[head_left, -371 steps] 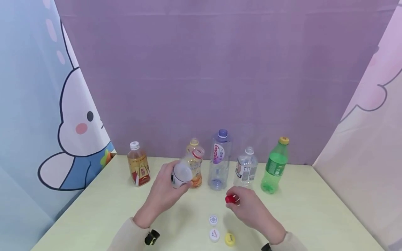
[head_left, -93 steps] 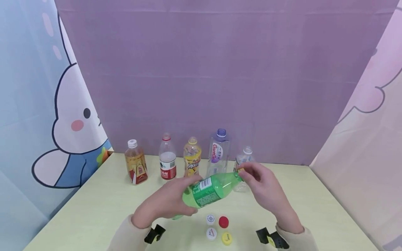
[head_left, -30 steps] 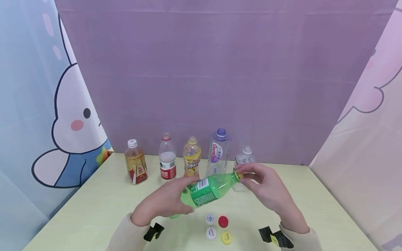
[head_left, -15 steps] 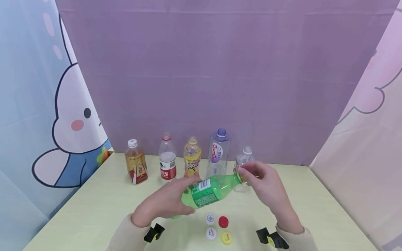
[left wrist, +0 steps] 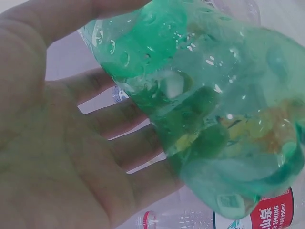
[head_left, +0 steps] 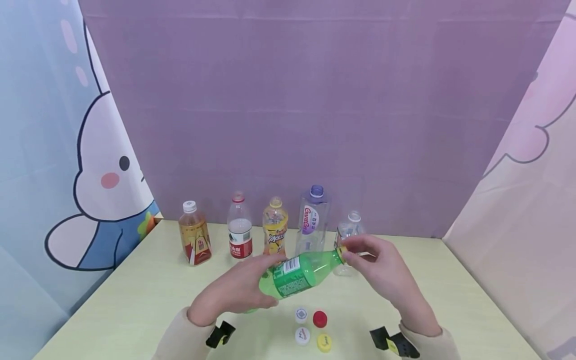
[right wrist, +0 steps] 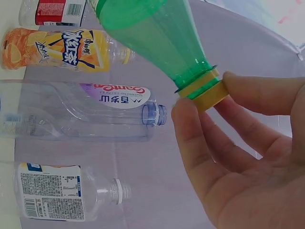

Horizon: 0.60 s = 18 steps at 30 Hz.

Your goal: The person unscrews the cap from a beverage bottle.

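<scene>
My left hand (head_left: 238, 285) grips the body of a green plastic bottle (head_left: 294, 276), tilted with its neck up to the right. In the left wrist view the fingers spread along the bottle's clear green base (left wrist: 209, 119). At the neck, my right hand (head_left: 382, 265) pinches the yellow bottle cap (right wrist: 209, 98) between thumb and fingers. The right wrist view shows a strip of green neck between this cap and a yellow ring below it. Beneath the bottle lie two white caps (head_left: 302, 335), a red cap (head_left: 320, 319) and a yellow cap (head_left: 324, 342).
Along the back of the table (head_left: 126, 310) stand a white-capped amber bottle (head_left: 195, 235), a red-ringed bottle (head_left: 240, 232), an orange-labelled bottle (head_left: 275, 227), a tall clear bottle (head_left: 313, 217) and a small clear bottle (head_left: 350, 229). Those last several have bare mouths. A purple curtain (head_left: 288, 110) hangs behind.
Since the oldest frame, the red-ringed bottle has joined the row, the red cap lies on the table, and the green bottle has left the right end. Lately my right fingers shift slightly at the cap.
</scene>
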Available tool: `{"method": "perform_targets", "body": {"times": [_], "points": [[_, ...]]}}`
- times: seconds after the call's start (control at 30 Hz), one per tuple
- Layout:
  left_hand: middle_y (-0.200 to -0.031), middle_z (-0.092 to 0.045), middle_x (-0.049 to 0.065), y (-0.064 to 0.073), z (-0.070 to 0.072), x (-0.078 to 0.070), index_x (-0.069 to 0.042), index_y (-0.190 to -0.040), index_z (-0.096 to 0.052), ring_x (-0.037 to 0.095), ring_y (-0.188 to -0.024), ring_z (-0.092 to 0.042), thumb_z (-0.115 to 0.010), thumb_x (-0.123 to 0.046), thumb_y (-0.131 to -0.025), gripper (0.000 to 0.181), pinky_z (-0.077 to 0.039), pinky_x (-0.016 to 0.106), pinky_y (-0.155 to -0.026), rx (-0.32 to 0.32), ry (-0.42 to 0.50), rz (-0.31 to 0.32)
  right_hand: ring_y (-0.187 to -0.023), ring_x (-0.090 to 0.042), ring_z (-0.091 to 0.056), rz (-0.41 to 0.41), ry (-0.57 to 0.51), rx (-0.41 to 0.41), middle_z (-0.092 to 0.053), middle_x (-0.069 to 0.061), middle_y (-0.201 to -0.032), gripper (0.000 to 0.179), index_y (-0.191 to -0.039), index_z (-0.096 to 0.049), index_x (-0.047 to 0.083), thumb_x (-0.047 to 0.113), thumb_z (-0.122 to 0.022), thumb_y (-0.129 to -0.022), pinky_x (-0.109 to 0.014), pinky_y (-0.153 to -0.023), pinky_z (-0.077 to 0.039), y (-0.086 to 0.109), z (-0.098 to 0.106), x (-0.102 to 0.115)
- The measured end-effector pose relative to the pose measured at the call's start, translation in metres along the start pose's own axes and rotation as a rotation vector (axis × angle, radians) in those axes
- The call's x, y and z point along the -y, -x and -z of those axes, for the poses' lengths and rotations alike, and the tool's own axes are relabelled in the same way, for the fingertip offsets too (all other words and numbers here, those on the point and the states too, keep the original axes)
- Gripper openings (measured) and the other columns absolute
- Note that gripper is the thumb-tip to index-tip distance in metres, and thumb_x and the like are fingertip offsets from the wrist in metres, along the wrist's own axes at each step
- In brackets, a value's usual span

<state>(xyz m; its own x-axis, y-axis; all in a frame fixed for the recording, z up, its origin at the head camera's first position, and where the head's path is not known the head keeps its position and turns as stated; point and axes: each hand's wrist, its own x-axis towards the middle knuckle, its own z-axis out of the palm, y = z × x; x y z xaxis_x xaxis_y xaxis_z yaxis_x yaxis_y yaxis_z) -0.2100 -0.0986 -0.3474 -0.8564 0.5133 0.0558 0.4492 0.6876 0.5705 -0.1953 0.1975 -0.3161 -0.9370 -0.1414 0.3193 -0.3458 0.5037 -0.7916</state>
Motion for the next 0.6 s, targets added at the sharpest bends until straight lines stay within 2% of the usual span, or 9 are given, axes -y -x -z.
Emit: {"method": "perform_targets", "body": {"times": [0.17, 0.33, 0.47, 0.6], "points": [[-0.141, -0.057, 0.006, -0.0003, -0.0007, 0.0013, -0.020, -0.150, -0.049, 0.027, -0.121, -0.055, -0.089, -0.022, -0.077, 0.084, -0.048, 0.057, -0.100, -0.005, -0.001, 0.003, -0.105, -0.023, -0.067, 0.009, -0.018, 0.013, -0.071, -0.006, -0.113, 0.024, -0.117, -0.072, 0.006, 0.003, -0.071, -0.093, -0.029, -0.091, -0.056, 0.0008, -0.0001, 0.0009], [-0.142, -0.057, 0.005, 0.0000, -0.0012, 0.0021, -0.020, -0.150, -0.049, 0.026, -0.121, -0.055, -0.089, -0.021, -0.076, 0.084, -0.049, 0.057, -0.099, -0.010, 0.002, 0.004, -0.103, -0.024, -0.068, 0.007, -0.052, 0.016, -0.071, -0.008, -0.116, 0.021, -0.114, -0.072, 0.007, 0.005, -0.071, -0.093, -0.026, -0.086, -0.057, 0.0016, -0.0015, 0.0014], [-0.140, -0.058, 0.004, 0.0002, -0.0011, 0.0018, -0.021, -0.150, -0.049, 0.026, -0.121, -0.055, -0.090, -0.021, -0.076, 0.084, -0.049, 0.056, -0.099, -0.010, -0.003, 0.001, -0.097, -0.020, -0.069, -0.006, -0.059, -0.031, -0.072, -0.006, -0.111, 0.014, -0.108, -0.075, 0.007, 0.010, -0.072, -0.094, -0.026, -0.083, -0.057, 0.0015, -0.0038, 0.0023], [-0.140, -0.058, 0.003, 0.0003, -0.0006, 0.0007, -0.021, -0.149, -0.050, 0.025, -0.120, -0.056, -0.089, -0.022, -0.076, 0.083, -0.049, 0.055, -0.099, -0.006, -0.007, -0.006, -0.091, -0.019, -0.069, -0.027, -0.047, -0.073, -0.072, -0.006, -0.106, 0.014, -0.107, -0.075, 0.006, 0.008, -0.072, -0.094, -0.027, -0.080, -0.057, 0.0007, -0.0054, 0.0037]]}}
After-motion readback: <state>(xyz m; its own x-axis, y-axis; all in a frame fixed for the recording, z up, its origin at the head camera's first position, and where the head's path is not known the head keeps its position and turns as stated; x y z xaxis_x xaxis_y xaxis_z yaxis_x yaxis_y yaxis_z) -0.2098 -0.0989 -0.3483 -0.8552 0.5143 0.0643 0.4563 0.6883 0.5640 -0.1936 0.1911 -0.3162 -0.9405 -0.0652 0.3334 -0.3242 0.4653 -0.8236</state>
